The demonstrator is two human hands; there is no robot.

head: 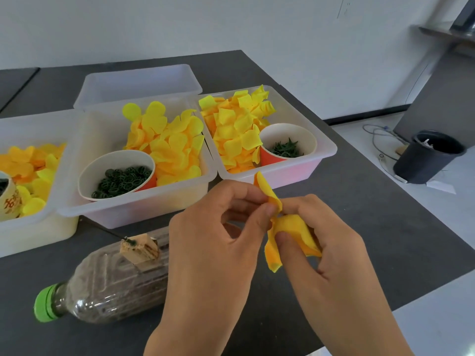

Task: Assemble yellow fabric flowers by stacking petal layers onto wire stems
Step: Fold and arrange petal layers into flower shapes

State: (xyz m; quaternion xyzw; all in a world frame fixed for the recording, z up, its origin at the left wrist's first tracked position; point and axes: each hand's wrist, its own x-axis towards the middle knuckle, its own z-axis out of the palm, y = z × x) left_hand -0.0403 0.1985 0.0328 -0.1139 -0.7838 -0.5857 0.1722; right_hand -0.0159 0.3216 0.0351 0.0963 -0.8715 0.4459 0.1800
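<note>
1. Yellow-orange fabric petal layers (288, 227): crumpled bundle held between your two hands above the dark grey tabletop (385, 214), just in front of the trays; one petal sticks up, another hangs down.
2. Your left hand (221, 240): thumb and forefinger pinch the upper part of the petal bundle, other fingers curled.
3. Your right hand (331, 247): thumb and fingers curled round the lower part of the bundle, gripping it.
4. Middle translucent white plastic tray (144, 211): holds loose round yellow petals (169, 142) and a red paper cup (117, 173) of dark green ring-shaped pieces (120, 179).
5. Right translucent white plastic tray (290, 173): holds squarer yellow petals (236, 129) and a second red paper cup (288, 143) of dark green spiky pieces (286, 149).
6. Left white tray (36, 232): partly cut off by the frame; yellow and orange petals inside, a printed cup at its edge.
7. Empty-looking white tray (138, 83): behind the middle one.
8. Clear plastic bottle with green cap (102, 289): lying on its side near your left hand, filled with brown material; a small wooden block (140, 249) rests on it with a thin dark wire (108, 231) standing in it.
9. Black bin (426, 156): on the floor to the right, beside loose cables.
</note>
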